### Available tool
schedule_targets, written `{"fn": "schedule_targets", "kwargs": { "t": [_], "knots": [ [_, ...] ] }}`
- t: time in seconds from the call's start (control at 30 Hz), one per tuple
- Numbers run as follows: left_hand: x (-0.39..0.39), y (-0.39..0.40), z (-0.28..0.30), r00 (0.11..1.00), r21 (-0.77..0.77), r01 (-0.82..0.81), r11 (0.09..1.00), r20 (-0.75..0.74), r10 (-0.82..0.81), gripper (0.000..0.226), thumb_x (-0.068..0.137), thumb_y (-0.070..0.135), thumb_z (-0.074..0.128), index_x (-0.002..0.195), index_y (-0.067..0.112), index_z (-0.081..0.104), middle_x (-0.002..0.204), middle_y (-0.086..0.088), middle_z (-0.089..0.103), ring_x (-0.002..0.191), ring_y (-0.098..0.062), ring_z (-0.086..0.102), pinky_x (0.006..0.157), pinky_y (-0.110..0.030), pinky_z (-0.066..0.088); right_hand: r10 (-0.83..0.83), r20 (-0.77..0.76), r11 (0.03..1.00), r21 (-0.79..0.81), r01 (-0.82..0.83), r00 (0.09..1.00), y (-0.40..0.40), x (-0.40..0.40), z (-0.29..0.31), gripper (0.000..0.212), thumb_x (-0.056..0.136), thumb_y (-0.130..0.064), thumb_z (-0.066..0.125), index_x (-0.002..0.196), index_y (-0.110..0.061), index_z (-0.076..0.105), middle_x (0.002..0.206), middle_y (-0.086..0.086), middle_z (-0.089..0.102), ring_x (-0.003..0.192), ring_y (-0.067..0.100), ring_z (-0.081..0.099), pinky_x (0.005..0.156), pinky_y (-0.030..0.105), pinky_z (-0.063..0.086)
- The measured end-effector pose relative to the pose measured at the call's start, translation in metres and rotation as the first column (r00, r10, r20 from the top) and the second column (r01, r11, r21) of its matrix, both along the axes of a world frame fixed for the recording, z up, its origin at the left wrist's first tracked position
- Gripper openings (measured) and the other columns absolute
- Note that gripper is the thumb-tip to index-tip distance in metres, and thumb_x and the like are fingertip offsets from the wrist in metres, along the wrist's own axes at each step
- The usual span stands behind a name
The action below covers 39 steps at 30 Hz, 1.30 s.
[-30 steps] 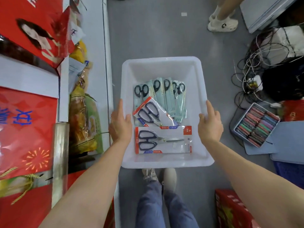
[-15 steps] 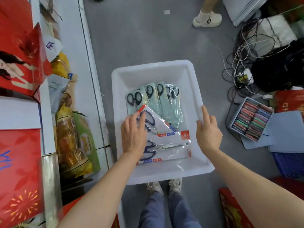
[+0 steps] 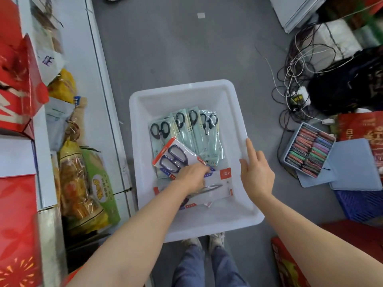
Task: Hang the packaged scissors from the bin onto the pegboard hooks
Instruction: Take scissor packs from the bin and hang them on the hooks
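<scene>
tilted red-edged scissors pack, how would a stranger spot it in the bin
Find the white bin on the grey floor. At its middle, just beyond the left hand, lies the tilted scissors pack. Unlike the pale green packs fanned behind it, its card has a red border.

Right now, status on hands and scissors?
Left hand down on red-carded scissors packs in bin. Right hand open on rim. No obstruction.

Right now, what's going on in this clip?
A person stands over a white bin of packaged scissors on the floor. Their left hand is down inside, fingers on the red-edged scissors packs lying over the pale green packs. The right hand rests at the bin's right rim. Nothing is lifted out yet; no pegboard is in view.
</scene>
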<state>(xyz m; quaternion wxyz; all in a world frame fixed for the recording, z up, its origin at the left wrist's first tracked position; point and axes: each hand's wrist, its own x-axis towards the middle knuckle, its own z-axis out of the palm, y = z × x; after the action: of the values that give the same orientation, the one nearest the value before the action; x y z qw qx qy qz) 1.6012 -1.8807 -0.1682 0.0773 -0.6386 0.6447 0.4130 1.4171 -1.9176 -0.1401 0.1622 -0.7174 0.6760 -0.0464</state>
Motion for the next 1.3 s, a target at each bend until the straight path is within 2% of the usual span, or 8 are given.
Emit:
{"fn": "schedule_targets", "kwargs": {
  "t": [0.3,0.47,0.6,0.67,0.8,0.87,1.03,1.3],
  "knots": [
    [0.071,-0.013,0.063,0.749,-0.211,-0.663,0.719,-0.172,0.64,0.007,0.089,0.022,0.061,0.086,0.017,0.058,0.08,-0.001,0.063,0.075,-0.025,0.058,0.06,-0.029,0.041,0.17,-0.062,0.935,-0.306,-0.181,0.983,0.013,0.008,0.007,0.049,0.085,-0.007,0.059,0.132,-0.001,0.052,0.128,0.017,0.053,0.123,0.04,0.041,0.106,0.045,0.024],
    [0.121,-0.006,0.079,0.396,-0.131,-0.916,0.379,-0.448,0.802,0.02,0.082,0.024,0.065,0.101,0.016,0.068,0.099,-0.006,0.074,0.092,-0.028,0.069,0.088,-0.049,0.054,0.65,-0.095,0.752,-0.066,-0.656,0.754,0.015,0.036,-0.016,0.04,0.061,-0.009,0.073,0.101,-0.012,0.069,0.093,0.005,0.064,0.086,0.031,0.062,0.073,0.037,0.048],
    [0.138,0.008,0.087,0.202,-0.059,-0.977,0.204,-0.551,0.81,0.018,0.09,0.011,0.065,0.107,0.015,0.069,0.101,-0.001,0.073,0.08,-0.009,0.066,0.075,-0.027,0.054,0.688,-0.067,0.724,0.12,-0.679,0.722,0.007,0.083,-0.016,0.034,0.075,-0.025,0.047,0.093,-0.01,0.071,0.086,0.008,0.067,0.074,0.033,0.066,0.06,0.034,0.053],
    [0.145,0.014,0.089,0.14,-0.041,-0.989,0.143,-0.577,0.805,0.019,0.091,0.01,0.065,0.109,0.012,0.069,0.1,-0.002,0.072,0.076,-0.005,0.062,0.067,-0.021,0.049,0.837,-0.179,0.539,0.113,-0.835,0.517,0.004,0.106,-0.02,0.042,0.077,-0.022,0.036,0.101,-0.015,0.07,0.097,0.005,0.066,0.087,0.03,0.063,0.071,0.035,0.053],
    [0.156,0.018,0.093,0.058,0.025,-0.995,0.095,-0.629,0.775,0.012,0.09,0.009,0.065,0.097,0.018,0.068,0.092,0.0,0.072,0.078,-0.012,0.063,0.073,-0.026,0.053,0.815,-0.463,-0.25,0.263,-0.932,-0.35,-0.028,0.134,-0.045,0.045,0.095,-0.015,0.034,0.13,-0.034,0.053,0.125,-0.005,0.063,0.128,0.034,0.046,0.113,0.053,0.02],
    [0.16,0.016,0.092,0.051,0.034,-0.995,0.095,-0.638,0.768,0.009,0.09,0.009,0.065,0.091,0.018,0.067,0.088,-0.001,0.071,0.079,-0.016,0.06,0.076,-0.031,0.051,0.629,-0.574,-0.339,0.404,-0.85,-0.524,-0.038,0.144,-0.047,0.048,0.09,-0.019,0.05,0.132,-0.043,0.051,0.126,-0.015,0.063,0.129,0.03,0.049,0.117,0.054,0.001],
    [0.163,0.017,0.086,0.017,0.07,-0.994,0.084,-0.66,0.751,0.012,0.09,0.01,0.065,0.101,0.013,0.069,0.092,-0.005,0.071,0.078,-0.017,0.056,0.072,-0.032,0.048,0.942,-0.249,-0.122,0.365,-0.923,-0.223,-0.027,0.171,-0.009,0.045,0.088,-0.045,0.062,0.126,-0.021,0.053,0.118,0.003,0.059,0.099,0.02,0.056,0.065,0.012,0.032],
    [0.168,0.039,0.086,-0.196,0.266,-0.964,-0.024,-0.644,0.739,0.021,0.091,0.016,0.067,0.112,0.017,0.069,0.101,0.001,0.075,0.092,-0.014,0.069,0.077,-0.027,0.055,0.779,-0.401,-0.337,0.379,-0.862,-0.481,-0.045,0.167,-0.007,0.018,0.08,-0.008,0.063,0.093,-0.019,0.072,0.088,0.002,0.071,0.087,0.026,0.067,0.084,0.037,0.052]
  ]
}}
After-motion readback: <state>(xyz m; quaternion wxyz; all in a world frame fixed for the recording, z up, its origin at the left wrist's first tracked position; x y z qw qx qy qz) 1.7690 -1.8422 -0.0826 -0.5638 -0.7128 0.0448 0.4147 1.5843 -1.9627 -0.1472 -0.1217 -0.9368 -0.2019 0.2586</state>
